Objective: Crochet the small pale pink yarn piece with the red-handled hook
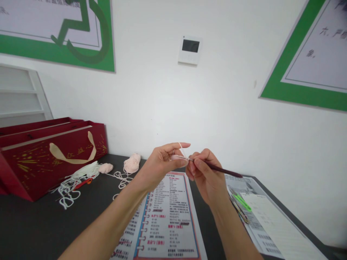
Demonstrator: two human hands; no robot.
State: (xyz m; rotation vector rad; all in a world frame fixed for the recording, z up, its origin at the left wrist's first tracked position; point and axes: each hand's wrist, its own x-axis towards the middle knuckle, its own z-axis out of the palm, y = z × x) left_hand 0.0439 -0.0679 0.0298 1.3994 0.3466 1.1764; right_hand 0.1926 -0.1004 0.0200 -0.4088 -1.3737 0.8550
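My left hand [162, 162] is raised above the table, pinching a small pale pink crochet piece [177, 157], with yarn looped over its index finger. My right hand [204, 173] is closed on a dark crochet hook [222, 169], whose tip meets the piece between the two hands. A strand of pale yarn trails down to a pink yarn ball [132, 163] on the dark table [40, 224].
A spiral-bound pattern sheet [168, 220] lies under my hands. Papers [271, 224] and a green tool [242, 202] lie to the right. A red gift bag [51, 159], loose white yarn [73, 184] and a small pink piece [105, 168] sit at the left, against a white wall.
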